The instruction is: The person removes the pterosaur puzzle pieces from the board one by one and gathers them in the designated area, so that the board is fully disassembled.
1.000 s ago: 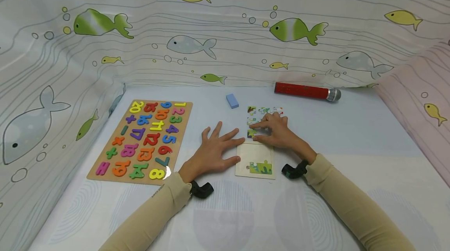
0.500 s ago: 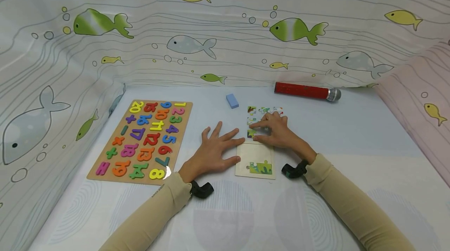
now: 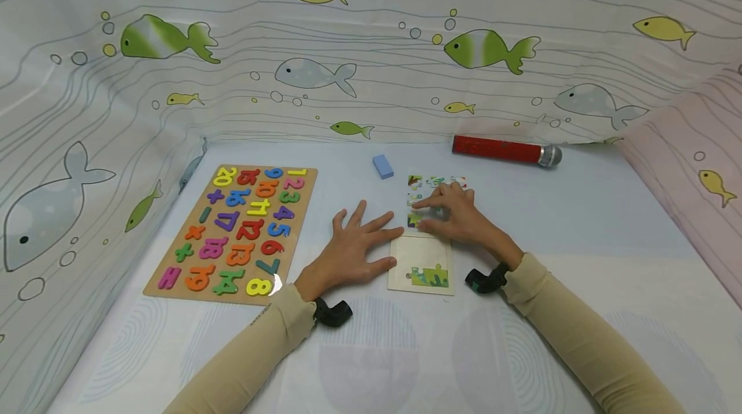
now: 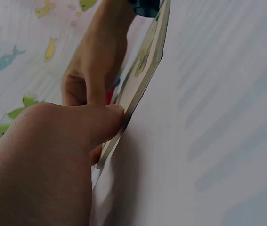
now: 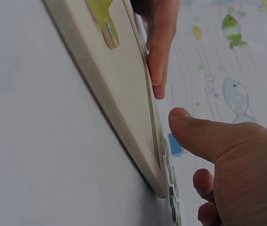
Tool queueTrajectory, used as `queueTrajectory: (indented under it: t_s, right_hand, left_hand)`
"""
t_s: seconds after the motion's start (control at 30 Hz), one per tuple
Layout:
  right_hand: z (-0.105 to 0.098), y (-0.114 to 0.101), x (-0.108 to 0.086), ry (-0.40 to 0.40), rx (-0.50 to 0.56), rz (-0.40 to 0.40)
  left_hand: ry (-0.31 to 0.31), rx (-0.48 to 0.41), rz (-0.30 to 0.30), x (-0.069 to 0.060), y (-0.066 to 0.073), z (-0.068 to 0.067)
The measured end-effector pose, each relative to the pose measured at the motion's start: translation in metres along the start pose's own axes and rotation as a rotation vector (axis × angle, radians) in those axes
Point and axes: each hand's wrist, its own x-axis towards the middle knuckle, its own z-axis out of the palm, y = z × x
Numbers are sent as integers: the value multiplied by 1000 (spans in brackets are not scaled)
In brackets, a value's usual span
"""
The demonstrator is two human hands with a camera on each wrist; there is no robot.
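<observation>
In the head view, my left hand [image 3: 355, 250] lies with fingers spread at the left side of a small wooden puzzle tray [image 3: 420, 253]. The left wrist view shows its thumb [image 4: 107, 117] against the tray's edge. A few joined green pieces [image 3: 430, 276] lie in the tray's near right part. Just beyond the tray, my right hand [image 3: 455, 214] is over several loose jigsaw pieces [image 3: 414, 220], covering some of them. Its thumb and index finger stand apart, and no piece shows between them. The right wrist view has that thumb [image 5: 194, 132] held straight, beside the tray.
A wooden number board [image 3: 240, 234] with colourful numerals and signs lies to the left. Farther back are a blue block [image 3: 382, 167] and a red toy microphone [image 3: 504, 150]. A fish-patterned cloth [image 3: 371, 34] rises behind the table.
My right hand has shifted very slightly to the right, its thumb and index finger still apart. The left hand, the tray and the pieces have not visibly moved.
</observation>
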Motion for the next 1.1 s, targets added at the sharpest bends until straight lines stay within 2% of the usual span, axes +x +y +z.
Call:
queueTrajectory:
  t_s: [0.27, 0.5, 0.7, 0.83, 1.1]
  right_hand:
    - [-3, 0, -6, 20, 48, -48]
    - [-4, -1, -19, -32, 101, -129]
    - [-5, -6, -32, -58, 118, -164]
    - [-5, -10, -38, -80, 146, -168]
    - [-3, -20, -50, -181, 183, -172]
  left_hand:
    - [19, 7, 13, 1, -1, 2]
    - [5, -8, 1, 0, 1, -1]
    - [-3, -16, -5, 1, 1, -1]
    - [-5, -13, -8, 1, 1, -1]
    - [-6, -6, -11, 1, 1, -1]
